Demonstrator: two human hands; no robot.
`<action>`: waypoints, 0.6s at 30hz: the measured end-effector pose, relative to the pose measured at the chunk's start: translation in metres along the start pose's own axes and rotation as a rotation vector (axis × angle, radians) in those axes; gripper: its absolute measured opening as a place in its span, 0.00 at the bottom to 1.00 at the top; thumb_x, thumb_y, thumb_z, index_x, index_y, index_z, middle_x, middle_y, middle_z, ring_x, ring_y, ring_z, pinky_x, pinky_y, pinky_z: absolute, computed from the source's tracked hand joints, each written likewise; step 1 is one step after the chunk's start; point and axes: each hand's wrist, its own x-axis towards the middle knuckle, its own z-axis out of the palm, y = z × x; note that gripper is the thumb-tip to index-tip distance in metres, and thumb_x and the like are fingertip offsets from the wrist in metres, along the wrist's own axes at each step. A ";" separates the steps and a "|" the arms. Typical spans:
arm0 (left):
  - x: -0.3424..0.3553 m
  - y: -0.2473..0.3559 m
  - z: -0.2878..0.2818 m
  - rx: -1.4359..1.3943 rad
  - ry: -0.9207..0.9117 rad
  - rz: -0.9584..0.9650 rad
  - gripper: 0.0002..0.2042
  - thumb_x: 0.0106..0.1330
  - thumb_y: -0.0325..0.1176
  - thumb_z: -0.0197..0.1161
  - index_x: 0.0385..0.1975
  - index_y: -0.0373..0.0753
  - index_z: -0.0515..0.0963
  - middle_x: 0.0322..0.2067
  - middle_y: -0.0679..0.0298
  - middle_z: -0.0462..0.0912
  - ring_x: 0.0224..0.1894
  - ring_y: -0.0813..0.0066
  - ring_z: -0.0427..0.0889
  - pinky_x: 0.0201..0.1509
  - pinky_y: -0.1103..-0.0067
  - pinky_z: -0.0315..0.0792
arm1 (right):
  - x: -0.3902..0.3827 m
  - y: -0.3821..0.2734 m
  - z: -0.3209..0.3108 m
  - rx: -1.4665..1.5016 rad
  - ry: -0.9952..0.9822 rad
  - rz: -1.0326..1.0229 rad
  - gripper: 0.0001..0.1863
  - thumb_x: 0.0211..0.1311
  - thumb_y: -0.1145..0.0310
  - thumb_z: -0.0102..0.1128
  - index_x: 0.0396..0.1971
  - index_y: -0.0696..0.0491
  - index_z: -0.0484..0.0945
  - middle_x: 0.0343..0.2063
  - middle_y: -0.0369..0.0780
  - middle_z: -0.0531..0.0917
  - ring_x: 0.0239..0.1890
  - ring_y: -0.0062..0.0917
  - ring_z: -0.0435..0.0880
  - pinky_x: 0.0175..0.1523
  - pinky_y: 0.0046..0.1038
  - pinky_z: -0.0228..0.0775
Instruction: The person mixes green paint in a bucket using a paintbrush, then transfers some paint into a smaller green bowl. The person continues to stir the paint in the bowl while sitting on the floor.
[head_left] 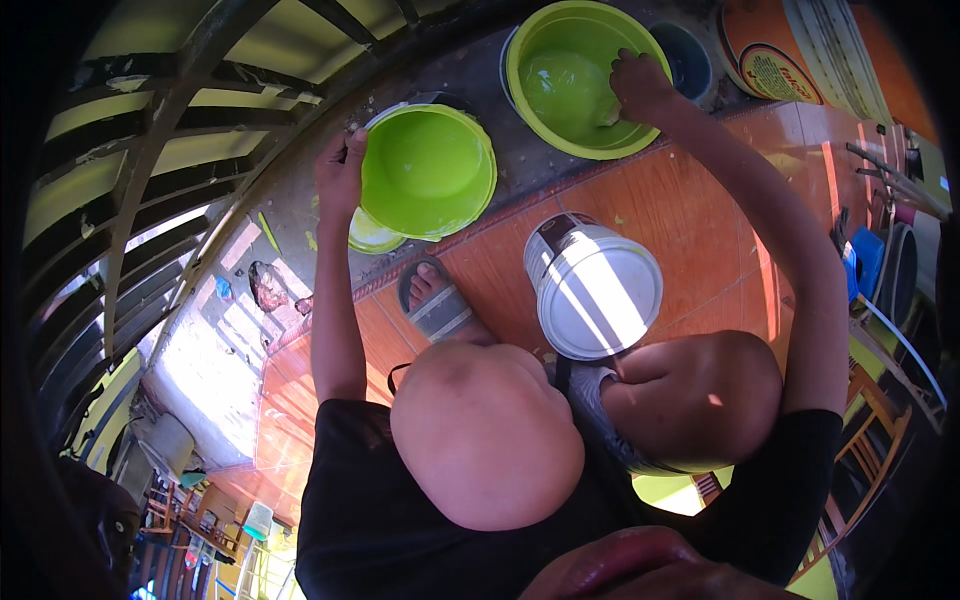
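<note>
Beyond the round, white-lidded bucket (600,300), the right hand (638,90), fingers curled, reaches into a smooth lime tub (545,125); whether it grips anything, I cannot tell. Beyond and left of the bucket, the left hand (341,172), partly closed, holds a round lime basin (430,160) by its rim. Glossy wood-grain tiles (710,220) lie open right of the bucket; metal bars (158,140) stand far left of it.

Hands (342,172) (642,90): two. Green tubs (428,165) (575,150): two. White bucket (600,290): one. Dark tub (688,62): one. Visible sandal (441,308): one. Knees (485,430) (700,395): two.
</note>
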 end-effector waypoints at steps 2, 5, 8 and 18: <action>-0.001 0.003 -0.001 0.097 -0.016 0.027 0.20 0.73 0.42 0.61 0.21 0.37 0.68 0.19 0.75 0.66 0.26 0.88 0.61 0.28 0.83 0.58 | -0.002 0.006 0.001 0.025 0.021 -0.021 0.11 0.51 0.60 0.71 0.34 0.47 0.86 0.39 0.32 0.83 0.53 0.27 0.75 0.49 0.29 0.72; -0.004 0.005 -0.004 0.085 -0.026 0.021 0.20 0.72 0.42 0.61 0.21 0.37 0.68 0.18 0.74 0.67 0.25 0.88 0.62 0.28 0.83 0.58 | -0.007 0.013 0.008 0.115 0.158 -0.027 0.11 0.51 0.65 0.70 0.35 0.50 0.85 0.39 0.35 0.83 0.52 0.31 0.77 0.49 0.32 0.74; -0.007 0.003 -0.006 0.043 -0.031 0.016 0.21 0.72 0.43 0.61 0.20 0.37 0.67 0.18 0.74 0.67 0.26 0.87 0.62 0.28 0.82 0.59 | -0.025 0.037 0.011 0.396 0.301 0.017 0.15 0.53 0.66 0.67 0.41 0.55 0.81 0.39 0.40 0.81 0.46 0.39 0.79 0.49 0.37 0.75; -0.019 -0.016 -0.015 0.067 -0.023 0.206 0.24 0.65 0.49 0.68 0.21 0.34 0.67 0.18 0.67 0.67 0.24 0.81 0.63 0.29 0.79 0.60 | -0.165 0.078 -0.081 0.702 0.496 0.198 0.20 0.65 0.67 0.57 0.55 0.54 0.76 0.40 0.48 0.84 0.41 0.44 0.82 0.45 0.42 0.73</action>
